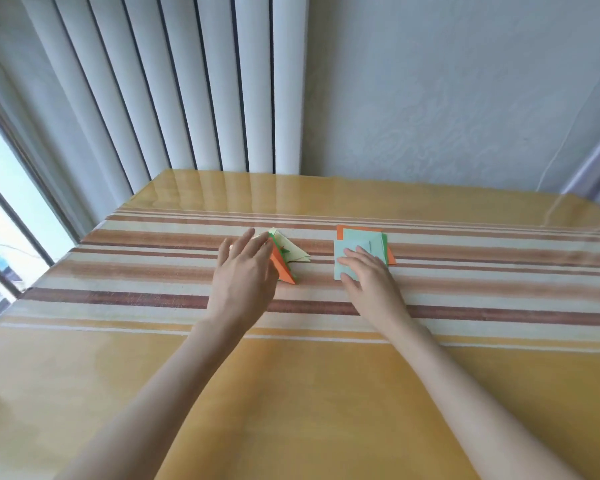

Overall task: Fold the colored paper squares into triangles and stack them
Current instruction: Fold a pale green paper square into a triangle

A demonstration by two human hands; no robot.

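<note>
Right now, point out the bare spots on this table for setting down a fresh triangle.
Free: the striped strip between the folded triangles and the square stack, and the plain yellow table between the forearms. Crowded: under the left hand and right hand.

The table (326, 393) is covered by a glossy, smooth clear sheet in which the vertical blinds (174, 81) are mirrored. Beneath it a woven striped cloth (465, 271) with a fine rough weave is seen. The folded triangles (288, 258) and flat squares (357, 244) are made of thin matt coloured paper.
</note>
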